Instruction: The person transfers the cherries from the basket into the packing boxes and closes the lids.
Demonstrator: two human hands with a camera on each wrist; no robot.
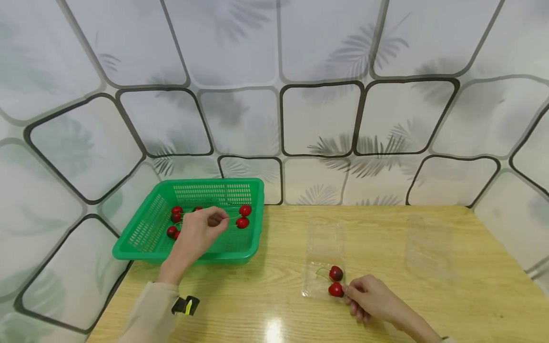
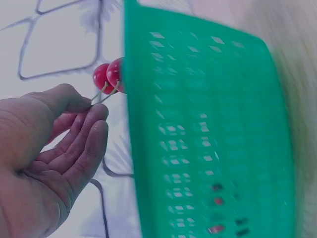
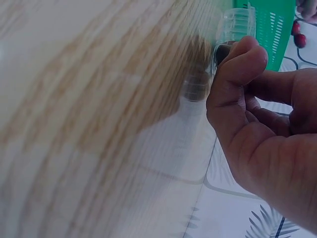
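Boxed: two cherries (image 1: 336,273), in the near end of the clear box (image 1: 313,287). Unboxed: several cherries (image 1: 176,217) in the basket (image 1: 223,257). Left hand (image 1: 198,233): pinches a cherry pair (image 1: 242,223) by stems, two stems distinct only in the left wrist view. Right hand (image 1: 372,299): curled, seemingly gripping box edge; contact partly hidden.

Cherry stems (image 2: 110,92) in left hand (image 2: 52,171)

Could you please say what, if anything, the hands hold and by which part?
The left hand pinches two cherries by their stems; whether the right hand holds anything cannot be told.
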